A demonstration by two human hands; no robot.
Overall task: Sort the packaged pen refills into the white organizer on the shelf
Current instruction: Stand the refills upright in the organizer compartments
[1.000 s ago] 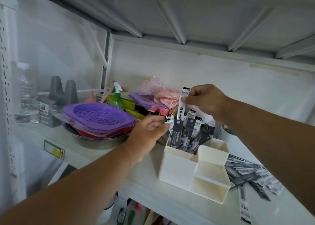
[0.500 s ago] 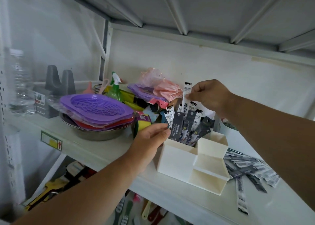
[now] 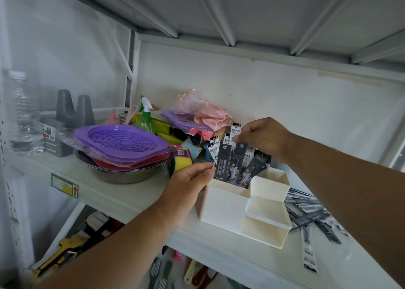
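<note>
While my right hand pinches the top of one tall refill pack between thumb and fingertips, the pack stands up in the big back slot of the white organizer. More refill packs stand in that same slot, dark ones in front and white ones behind, all leaning a little. The pack I pinch sticks up higher than the others.

My left hand is at the left side of the organizer. Its fingers are held straight and close together, and the fingertips touch the left edge of the dark pack in front. The thumb lies low by the organizer's left wall. I cannot tell if it pushes on the wall.

The organizer sits on the white shelf. Its three smaller slots on the right side look like they hold nothing. To the right of the organizer, a loose pile of refill packs lies flat on the shelf, and one long pack lies closest to the shelf's front edge.

To the left of the organizer is a yellow and green sponge. Farther left is a metal bowl with purple trays stacked on it. Behind the bowl stands a green spray bottle. Far left of the organizer stands a clear water bottle.
</note>
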